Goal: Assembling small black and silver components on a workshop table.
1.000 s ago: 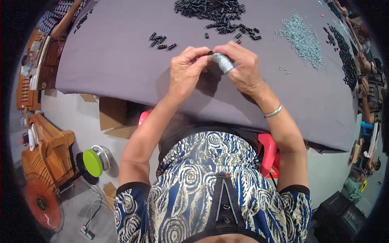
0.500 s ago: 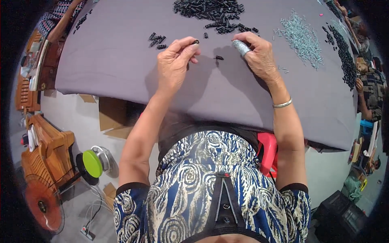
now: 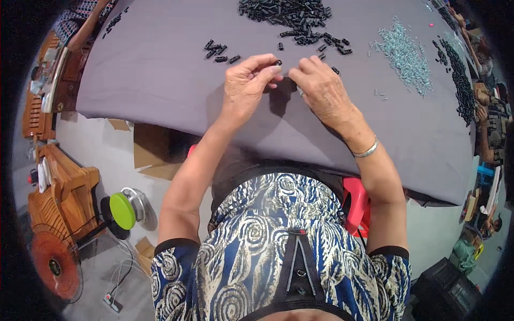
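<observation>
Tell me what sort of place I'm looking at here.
Probably a home or informal workroom used for small-parts handwork: heaps of small black parts and silvery pieces suggest the work, while the wooden furniture looks domestic.

Mod. bright — dk shadow on cloth (image 3: 160, 69) btwn hands (image 3: 245, 90); fisheye bend, blk vignette @ edges.

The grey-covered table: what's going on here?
A person's left hand pinches a small black piece over the table. The right hand is close beside it; whether it holds anything is hidden. A heap of black pieces lies beyond the hands, with a pile of silvery parts to the right.
</observation>
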Available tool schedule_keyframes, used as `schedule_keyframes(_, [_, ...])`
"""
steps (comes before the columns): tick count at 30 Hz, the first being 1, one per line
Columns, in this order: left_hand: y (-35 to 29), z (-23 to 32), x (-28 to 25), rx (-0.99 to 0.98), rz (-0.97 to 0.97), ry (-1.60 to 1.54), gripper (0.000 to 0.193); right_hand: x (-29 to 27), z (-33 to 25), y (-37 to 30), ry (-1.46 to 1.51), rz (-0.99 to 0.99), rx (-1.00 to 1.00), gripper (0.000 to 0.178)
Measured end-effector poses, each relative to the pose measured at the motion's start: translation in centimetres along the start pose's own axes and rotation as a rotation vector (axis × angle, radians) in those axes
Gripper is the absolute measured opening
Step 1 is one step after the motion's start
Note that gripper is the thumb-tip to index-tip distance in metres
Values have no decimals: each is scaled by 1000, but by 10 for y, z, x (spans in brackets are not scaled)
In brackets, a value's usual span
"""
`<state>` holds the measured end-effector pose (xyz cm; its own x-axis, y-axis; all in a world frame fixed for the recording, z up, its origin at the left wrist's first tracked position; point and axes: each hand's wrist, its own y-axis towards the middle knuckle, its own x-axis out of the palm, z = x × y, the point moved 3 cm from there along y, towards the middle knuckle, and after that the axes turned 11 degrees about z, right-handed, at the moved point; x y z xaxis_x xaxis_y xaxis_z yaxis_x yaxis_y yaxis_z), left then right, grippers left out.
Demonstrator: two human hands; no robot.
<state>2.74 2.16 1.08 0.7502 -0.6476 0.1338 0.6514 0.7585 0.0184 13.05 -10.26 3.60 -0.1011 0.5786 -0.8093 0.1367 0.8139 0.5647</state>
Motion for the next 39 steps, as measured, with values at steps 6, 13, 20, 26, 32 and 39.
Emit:
schedule_keyframes(6, [-6, 2, 7, -38, -75, 56, 21, -8, 20, -1, 351, 129, 280, 31])
schedule_keyframes(13, [-10, -1, 10, -24, -111, 104, 22, -3, 28, -1, 1142, 75, 807, 20])
schedule_keyframes(20, [-11, -5, 10, -18, -97, 91, 23, 1, 25, -2, 1129, 118, 743, 11])
schedule_keyframes(26, [-12, -5, 11, -27, -100, 87, 24, -3, 21, 1, 1003, 73, 700, 9])
schedule_keyframes(32, [-14, -2, 13, -5, -92, 132, 22, -7, 22, 2, 875, 102, 573, 11])
schedule_keyframes(39, [-17, -6, 15, 48, -68, 84, 14, -8, 17, 3, 786, 138, 525, 13])
